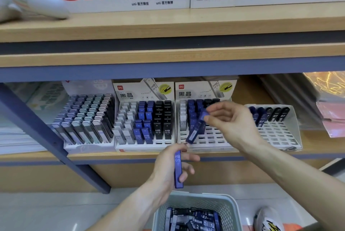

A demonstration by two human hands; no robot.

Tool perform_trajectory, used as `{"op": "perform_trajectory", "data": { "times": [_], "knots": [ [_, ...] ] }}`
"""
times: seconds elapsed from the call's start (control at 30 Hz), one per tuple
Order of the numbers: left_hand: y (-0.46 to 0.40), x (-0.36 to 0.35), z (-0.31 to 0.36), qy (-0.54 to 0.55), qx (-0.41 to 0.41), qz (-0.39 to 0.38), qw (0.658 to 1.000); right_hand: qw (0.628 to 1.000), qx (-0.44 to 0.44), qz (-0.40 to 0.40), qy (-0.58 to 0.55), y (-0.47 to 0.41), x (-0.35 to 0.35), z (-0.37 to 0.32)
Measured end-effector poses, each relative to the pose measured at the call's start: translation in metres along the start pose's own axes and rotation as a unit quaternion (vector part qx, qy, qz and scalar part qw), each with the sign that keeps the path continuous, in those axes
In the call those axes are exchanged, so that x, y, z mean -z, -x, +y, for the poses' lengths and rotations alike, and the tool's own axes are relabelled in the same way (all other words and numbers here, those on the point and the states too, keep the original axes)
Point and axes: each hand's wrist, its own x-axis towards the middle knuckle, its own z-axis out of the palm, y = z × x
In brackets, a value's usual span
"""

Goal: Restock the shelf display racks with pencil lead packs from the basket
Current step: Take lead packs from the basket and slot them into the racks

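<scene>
Right hand (231, 122) pinches a blue lead pack (197, 128), tilted, over the half-filled rack (203, 144). Left hand (171, 167) grips another blue pack (178, 168) upright below that rack, above the basket (231, 206).

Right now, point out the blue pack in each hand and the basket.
Blue pack in right hand (196, 128), head view, mid-body.
Blue pack in left hand (178, 167), head view, mid-body.
Basket (230, 204), head view, right rim.

Empty front slots (207, 138), shelf board (168, 59) overhead
</scene>
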Motion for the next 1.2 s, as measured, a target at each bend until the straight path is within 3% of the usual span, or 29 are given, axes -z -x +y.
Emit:
{"op": "perform_trajectory", "data": {
  "times": [0.23, 0.5, 0.67, 0.77, 0.93, 1.13, 1.2],
  "knots": [
    [0.0, 0.0, 0.0, 0.064, 0.017, 0.047, 0.997, 0.979, 0.141, -0.019, 0.145, 0.001, -0.006, 0.014],
    [0.001, 0.0, 0.004, 0.106, -0.013, 0.053, 0.993, 0.96, 0.173, -0.058, 0.211, -0.001, -0.013, 0.02],
    [0.006, 0.001, 0.007, 0.054, -0.029, 0.036, 0.998, 0.941, 0.198, -0.047, 0.269, 0.002, -0.015, 0.023],
    [0.006, 0.001, 0.008, 0.068, -0.043, 0.04, 0.996, 0.963, 0.145, -0.037, 0.224, 0.008, -0.013, 0.014],
    [0.006, -0.001, 0.007, 0.057, -0.069, 0.019, 0.996, 0.984, 0.002, -0.16, 0.079, 0.026, -0.008, 0.014],
    [0.007, -0.006, 0.002, -0.048, -0.095, -0.01, 0.994, 0.984, 0.015, -0.165, 0.059, 0.032, 0.0, 0.018],
    [0.007, -0.006, 0.003, -0.062, -0.103, -0.005, 0.993, 0.99, 0.033, -0.118, 0.068, 0.028, 0.003, 0.018]
  ]
}}
